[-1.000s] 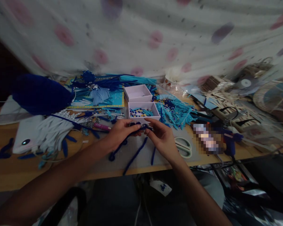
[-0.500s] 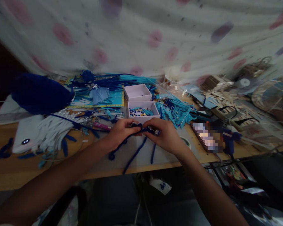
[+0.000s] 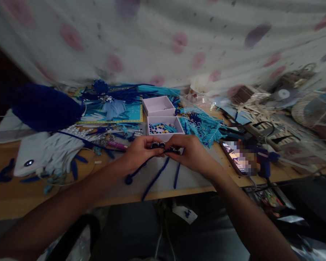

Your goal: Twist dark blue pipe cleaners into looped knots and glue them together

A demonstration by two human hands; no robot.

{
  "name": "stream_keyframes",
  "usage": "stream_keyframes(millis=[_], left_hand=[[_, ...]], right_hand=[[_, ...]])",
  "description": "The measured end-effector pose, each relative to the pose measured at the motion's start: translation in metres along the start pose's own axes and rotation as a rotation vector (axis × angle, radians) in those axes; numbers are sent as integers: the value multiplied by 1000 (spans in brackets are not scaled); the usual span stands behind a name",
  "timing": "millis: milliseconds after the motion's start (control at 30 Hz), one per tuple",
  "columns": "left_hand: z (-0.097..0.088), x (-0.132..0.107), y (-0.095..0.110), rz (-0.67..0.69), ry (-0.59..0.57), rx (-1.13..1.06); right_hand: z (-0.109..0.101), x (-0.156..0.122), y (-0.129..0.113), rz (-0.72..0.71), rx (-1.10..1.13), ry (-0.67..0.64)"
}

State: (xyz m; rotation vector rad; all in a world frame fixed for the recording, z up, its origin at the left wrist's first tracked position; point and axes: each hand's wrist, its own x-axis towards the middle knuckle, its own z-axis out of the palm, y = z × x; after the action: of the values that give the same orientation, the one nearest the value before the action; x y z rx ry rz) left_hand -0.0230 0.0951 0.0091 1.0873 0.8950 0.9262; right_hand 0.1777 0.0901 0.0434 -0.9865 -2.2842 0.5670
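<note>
Between my two hands, just above the grey mat (image 3: 116,192), is a small ornament of dark blue pipe cleaner (image 3: 158,145) with dark round gem-like pieces on it. My left hand (image 3: 136,154) pinches its left end between thumb and fingers. On the right end, my right hand (image 3: 194,154) is closed in a pinch too, and its fingers hide part of the piece. Below them lie a straight blue pipe cleaner (image 3: 155,179) and one with a curled tip (image 3: 129,179). A white box (image 3: 165,137) of beads and blue bits stands just beyond my fingers.
A second white box (image 3: 159,108) stands behind the first. Cut turquoise stems (image 3: 206,130) pile up to its right. A phone (image 3: 233,157) and a blue glue gun (image 3: 264,163) lie at the right. Leftward are white stems (image 3: 62,148) and a dark blue bundle (image 3: 46,108).
Both hands stay almost in place, still pinching the blue ornament. Only slight shifts of the fingers and a small movement of the right forearm to the right show.
</note>
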Motion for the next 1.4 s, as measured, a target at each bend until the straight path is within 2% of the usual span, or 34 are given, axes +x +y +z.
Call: stream_keyframes(millis=[433, 633, 1033, 1133, 1233, 1400], left_hand=[[0, 0, 5, -15, -27, -69], [0, -2, 9, -25, -30, -80], [1, -3, 9, -40, -34, -35], [0, -2, 5, -1, -29, 25], [1, 0, 4, 14, -31, 89], [1, 2, 5, 0, -23, 111]], right_hand=[[-6, 3, -1, -117, 24, -23], [-5, 2, 0, -152, 36, 6], [2, -4, 0, -146, 71, 20], [6, -6, 5, -89, 98, 22], [6, -6, 8, 59, 134, 11], [1, -5, 9, 264, 487, 14]])
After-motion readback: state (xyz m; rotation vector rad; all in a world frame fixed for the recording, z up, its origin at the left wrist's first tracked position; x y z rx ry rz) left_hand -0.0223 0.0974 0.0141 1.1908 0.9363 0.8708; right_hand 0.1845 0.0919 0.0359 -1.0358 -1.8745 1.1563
